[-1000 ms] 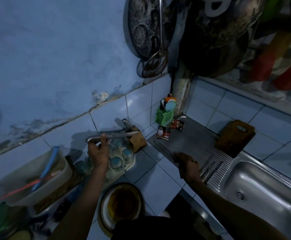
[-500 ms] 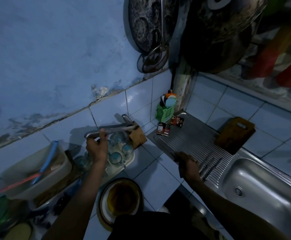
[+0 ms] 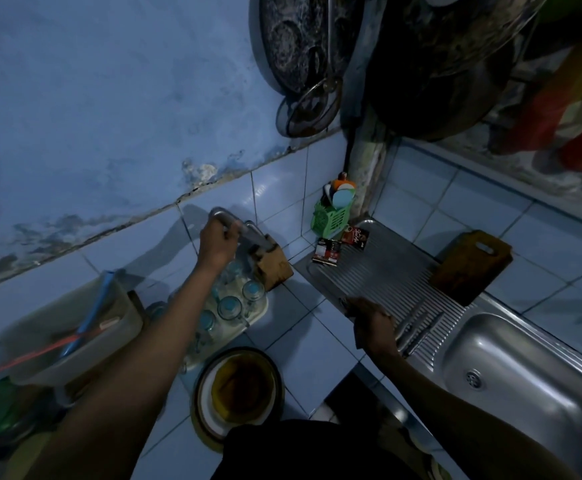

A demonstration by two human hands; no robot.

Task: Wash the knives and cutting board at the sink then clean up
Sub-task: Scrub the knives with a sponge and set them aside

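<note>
My left hand (image 3: 216, 247) grips a steel-handled knife (image 3: 234, 223), tilted with its blade end down at the wooden knife block (image 3: 274, 268) by the tiled wall. My right hand (image 3: 374, 322) lies on the front edge of the ribbed steel drainboard (image 3: 379, 271). Its fingers are curled, and a small dark tip pokes out on its left. Several steel knives (image 3: 417, 327) lie on the drainboard just right of that hand. The brown wooden cutting board (image 3: 469, 268) leans against the wall tiles behind the drainboard. The sink basin (image 3: 525, 375) is at the right.
A tray of upturned glasses (image 3: 230, 306) sits under my left forearm. A plate holding a brown bowl (image 3: 241, 386) is near the counter's front. At the left is a plastic tub of utensils (image 3: 74, 327). A green caddy (image 3: 331, 216) and sachets (image 3: 327, 251) fill the corner. Pans (image 3: 303, 46) hang overhead.
My left hand has carried the knife from level above the glasses to the right, tilting its blade down to the knife block. My right hand has stayed on the drainboard edge.
</note>
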